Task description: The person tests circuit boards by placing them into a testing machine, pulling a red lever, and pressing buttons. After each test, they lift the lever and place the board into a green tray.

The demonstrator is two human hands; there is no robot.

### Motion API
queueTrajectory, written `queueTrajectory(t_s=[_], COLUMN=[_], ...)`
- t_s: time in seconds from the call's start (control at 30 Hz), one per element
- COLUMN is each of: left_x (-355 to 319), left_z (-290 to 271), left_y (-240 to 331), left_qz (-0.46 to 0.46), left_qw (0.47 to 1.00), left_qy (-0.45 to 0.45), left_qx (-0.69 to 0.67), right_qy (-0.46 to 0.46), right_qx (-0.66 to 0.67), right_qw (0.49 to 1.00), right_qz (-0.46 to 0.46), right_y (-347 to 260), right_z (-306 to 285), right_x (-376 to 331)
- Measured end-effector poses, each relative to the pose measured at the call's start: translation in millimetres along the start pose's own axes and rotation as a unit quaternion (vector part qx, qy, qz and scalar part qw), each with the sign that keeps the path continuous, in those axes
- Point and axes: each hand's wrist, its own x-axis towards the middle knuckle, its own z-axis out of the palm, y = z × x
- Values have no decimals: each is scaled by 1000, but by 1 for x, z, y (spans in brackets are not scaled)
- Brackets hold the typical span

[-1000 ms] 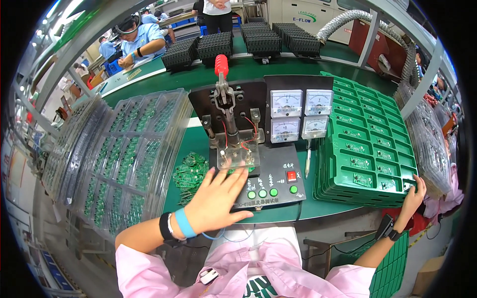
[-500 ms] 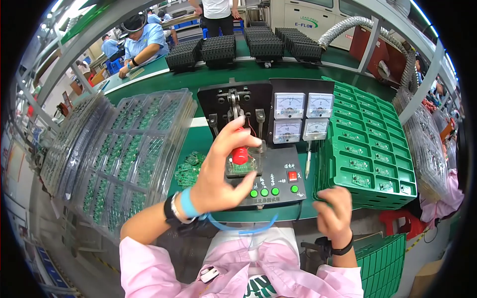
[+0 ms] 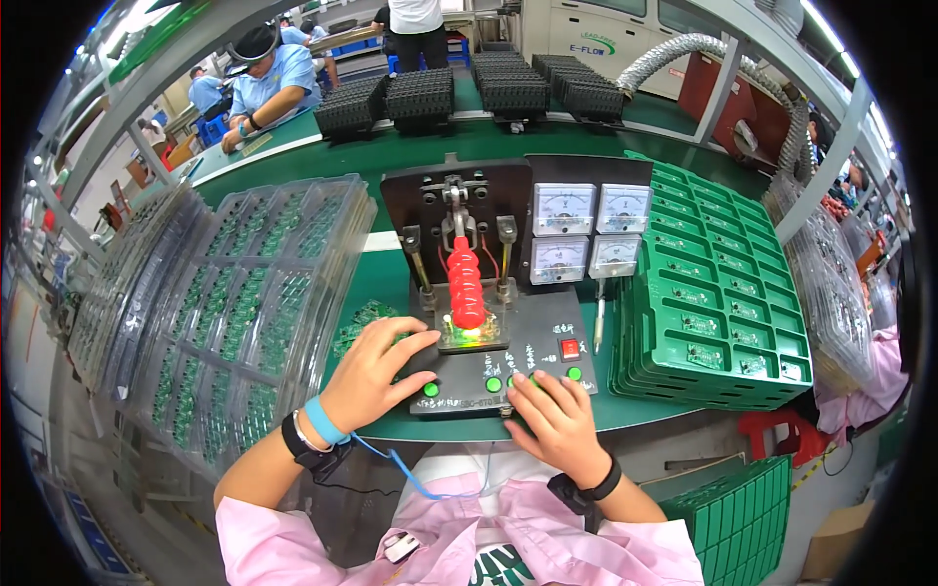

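A black test box with green buttons and a red switch stands before me. Its toggle clamp's red ribbed handle points down over a fixture block, where yellow-green light glows at a circuit board mostly hidden by the handle. My left hand rests at the box's left edge, thumb and fingers apart around nothing, the thumb beside a green button. With fingers stretched out, my right hand lies on the front edge, fingertips over the middle buttons and partly covering them. A blue wrist strap circles my left wrist.
Several loose circuit boards lie left of the box. Clear trays of boards stack farther left; green trays stack right. Four-panel meters stand behind, a pen-like tool beside them. Black racks line the back; a co-worker sits far left.
My left hand has left the red handle and come down to the box's left edge. My right hand has moved left onto the buttons. The handle now points down and light glows under it.
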Motion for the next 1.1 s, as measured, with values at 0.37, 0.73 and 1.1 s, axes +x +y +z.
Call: queueTrajectory(t_s=[0.37, 0.73, 1.1], left_x=[18, -1, -45], left_z=[-5, -6, -16], left_y=[-10, -14, -74], left_qz=[-38, -10, -163], left_qw=[996, 998, 981], left_qy=[-68, 66, 9], left_qx=[47, -10, 106], right_qy=[29, 255, 284], right_qx=[40, 252, 388], right_qw=[998, 933, 859], right_qz=[45, -32, 176], right_y=[-2, 12, 24], right_z=[7, -41, 1], right_x=[12, 212, 163])
